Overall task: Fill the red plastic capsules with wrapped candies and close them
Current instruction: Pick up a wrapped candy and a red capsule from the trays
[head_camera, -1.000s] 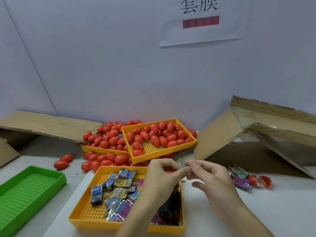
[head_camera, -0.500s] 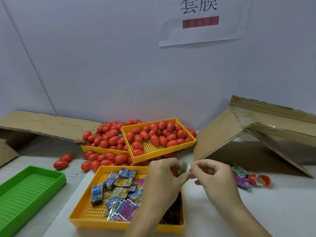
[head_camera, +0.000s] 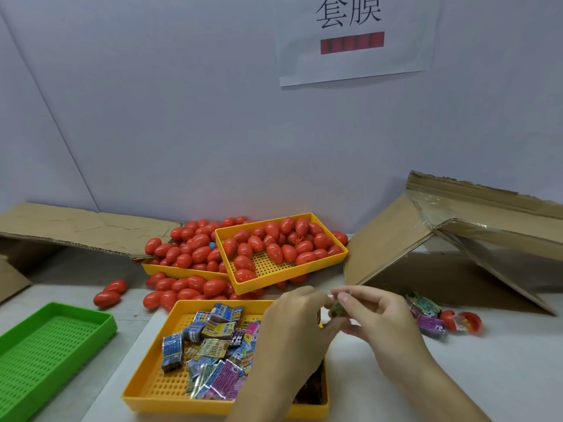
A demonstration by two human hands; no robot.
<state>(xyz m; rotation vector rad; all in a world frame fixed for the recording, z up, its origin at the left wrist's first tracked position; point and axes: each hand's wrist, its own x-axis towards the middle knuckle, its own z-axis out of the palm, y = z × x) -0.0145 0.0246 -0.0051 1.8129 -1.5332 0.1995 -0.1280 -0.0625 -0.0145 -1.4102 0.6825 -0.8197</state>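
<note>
Head view, only cam. Both hands meet just above the right rim of the near yellow tray [head_camera: 143, 391]. Left hand [head_camera: 292, 327] has fingers curled in; a sliver of red shows under them, but can't tell if it's a capsule it grips. Right hand [head_camera: 376, 315] pinches a small crumpled greenish candy [head_camera: 336, 309] betw. thumb and forefinger, other fingers loosely bent. The candy sits right at the left hand's fingertips, touching or nearly so.

Near yellow tray: hard plastic, rectangular, perforated floor, holds a heap of wrapped candies [head_camera: 213, 339], which are boxy little blocks in glossy printed foil (blue, yellow, purple, pink). Dark stuff in its right corner, partly hidden by the left forearm; can't make it out.

Behind it, red capsules [head_camera: 274, 248]: smooth, shiny, egg-shaped plastic, filling a tilted yellow tray [head_camera: 289, 275] that leans on another yellow tray [head_camera: 170, 271], also piled w/ capsules. More capsules lie loose on the white table [head_camera: 487, 376] in front of those trays, and two loose capsules [head_camera: 109, 295] lie apart at left.

Green tray [head_camera: 45, 354] at far left, same slotted plastic.

Right of the hands: a few wrapped candies [head_camera: 426, 313] (green, purple foil) beside an open capsule [head_camera: 466, 322], halves apart, sth colourful inside. Corrugated cardboard box [head_camera: 457, 239], flaps open w/ glossy tape, behind them; flat cardboard [head_camera: 76, 228] at left. Paper sign [head_camera: 350, 35] on the grey wall w/ printed characters and a red bar.
</note>
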